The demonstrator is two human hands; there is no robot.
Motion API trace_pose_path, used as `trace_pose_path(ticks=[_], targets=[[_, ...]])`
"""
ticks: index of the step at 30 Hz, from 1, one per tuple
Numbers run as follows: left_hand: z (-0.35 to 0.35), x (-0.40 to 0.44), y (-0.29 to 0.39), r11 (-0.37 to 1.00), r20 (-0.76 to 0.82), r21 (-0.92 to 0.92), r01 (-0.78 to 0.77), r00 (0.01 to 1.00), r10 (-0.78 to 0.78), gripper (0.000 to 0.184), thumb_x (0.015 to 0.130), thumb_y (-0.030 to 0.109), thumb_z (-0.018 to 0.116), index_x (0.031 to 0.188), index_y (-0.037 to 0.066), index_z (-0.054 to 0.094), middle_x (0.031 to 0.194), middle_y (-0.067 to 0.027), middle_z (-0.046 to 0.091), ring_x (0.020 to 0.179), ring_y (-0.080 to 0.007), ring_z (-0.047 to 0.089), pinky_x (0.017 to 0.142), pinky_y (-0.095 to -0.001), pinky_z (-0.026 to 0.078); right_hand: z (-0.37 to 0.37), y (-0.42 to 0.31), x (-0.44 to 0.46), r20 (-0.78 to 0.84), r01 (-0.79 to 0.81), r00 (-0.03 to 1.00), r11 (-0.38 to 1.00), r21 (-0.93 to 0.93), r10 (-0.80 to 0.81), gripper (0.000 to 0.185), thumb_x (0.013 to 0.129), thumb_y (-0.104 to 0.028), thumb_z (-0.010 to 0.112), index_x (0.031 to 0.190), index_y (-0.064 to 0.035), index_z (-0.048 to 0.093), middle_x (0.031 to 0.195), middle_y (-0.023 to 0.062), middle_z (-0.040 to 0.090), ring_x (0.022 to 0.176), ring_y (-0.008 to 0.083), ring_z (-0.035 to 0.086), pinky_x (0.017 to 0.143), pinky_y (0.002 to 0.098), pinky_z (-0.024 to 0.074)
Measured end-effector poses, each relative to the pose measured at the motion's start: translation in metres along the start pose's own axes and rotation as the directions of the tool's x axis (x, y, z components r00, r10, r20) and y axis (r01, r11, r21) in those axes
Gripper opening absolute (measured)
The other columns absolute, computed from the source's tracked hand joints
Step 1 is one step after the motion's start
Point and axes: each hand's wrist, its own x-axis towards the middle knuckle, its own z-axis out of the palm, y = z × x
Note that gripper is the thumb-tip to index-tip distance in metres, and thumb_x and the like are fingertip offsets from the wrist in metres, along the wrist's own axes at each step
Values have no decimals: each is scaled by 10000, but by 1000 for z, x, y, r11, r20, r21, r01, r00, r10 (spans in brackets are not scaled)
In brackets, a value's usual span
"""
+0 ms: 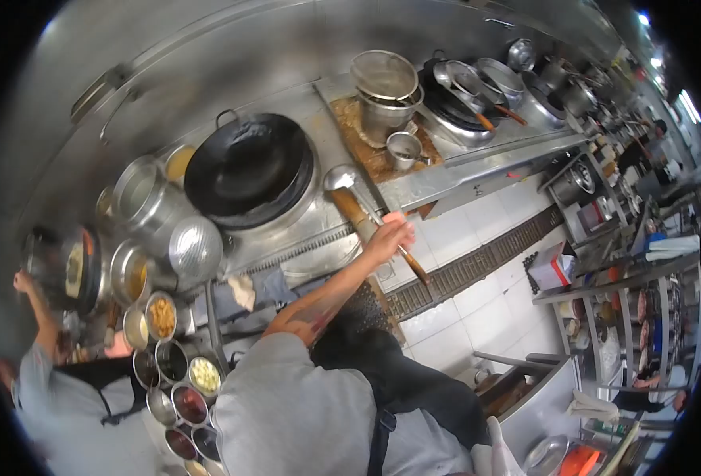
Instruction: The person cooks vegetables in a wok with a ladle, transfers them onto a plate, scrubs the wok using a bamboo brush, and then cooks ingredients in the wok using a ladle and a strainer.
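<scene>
My left hand [388,242] is closed around the handle of a ladle [341,178]. Its metal bowl points up and left, and its wooden end sticks out below my fist. Alongside the ladle runs a tan bamboo wok brush [351,205]; whether my fingers touch it I cannot tell. To the left of the ladle, a black wok [247,166] with a loop handle sits on the burner, its inside bare and dark. A perforated metal strainer [195,247] leans by the wok. My right hand is out of view.
Several sauce and ingredient bowls [191,403] stand at lower left. Another person's hand [23,282] is near a second wok [90,274]. A strainer-topped pot [386,117] and a small pot [404,148] stand on the counter. A floor grate [477,266] runs beside it; shelves [620,285] are right.
</scene>
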Motion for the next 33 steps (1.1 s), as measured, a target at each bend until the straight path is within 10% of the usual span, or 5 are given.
trace_pose_path(ticks=[8, 13, 17, 20, 33], targets=[[69, 258, 103, 761, 162, -443, 473, 878, -451, 963, 792, 657, 645, 1430, 50, 255, 1274, -242, 477, 1128, -365, 552, 909, -519, 468, -32, -303, 20, 424, 333, 698, 786, 520, -577, 493, 865, -214, 665, 1301, -44, 509, 1374, 227, 456, 1135, 365, 584, 958, 429, 476], [70, 341, 128, 264, 307, -894, 362, 924, -227, 492, 879, 514, 605, 942, 32, 531, 761, -102, 557, 730, -273, 597, 632, -497, 492, -15, -453, -5, 196, 523, 602, 568, 636, -774, 529, 826, -241, 698, 1288, -61, 516, 1392, 243, 422, 1182, 405, 536, 971, 456, 468], [-10, 299, 190, 980, -501, -173, -94, 865, -5, 96, 833, 28, 606, 745, 52, 574, 589, -33, 511, 456, -180, 473, 385, -344, 367, 1, -553, -17, 271, 540, 503, 544, 643, -821, 542, 820, -271, 678, 1271, -18, 516, 1304, 250, 511, 1175, 419, 527, 942, 469, 474], [-139, 285, 181, 350, -221, 936, -36, 712, 666, 207, 784, 118, 668, 914, -41, 644, 904, -239, 683, 816, -357, 682, 712, -442, 527, 32, -584, -21, 412, 644, 351, 536, 546, -841, 509, 829, -318, 626, 1238, -32, 529, 1089, 277, 620, 1015, 433, 603, 871, 483, 494], [-250, 157, 203, 58, -319, 939, 340, 791, 523, 277, 902, 133, 507, 1073, -52, 624, 928, -247, 682, 943, -338, 679, 834, -420, 529, -125, -680, 50, 299, -350, 23, 272, 896, -954, 548, 880, -50, 482, 1410, -177, 422, 705, -11, 516, 565, 82, 524, 453, 249, 433]])
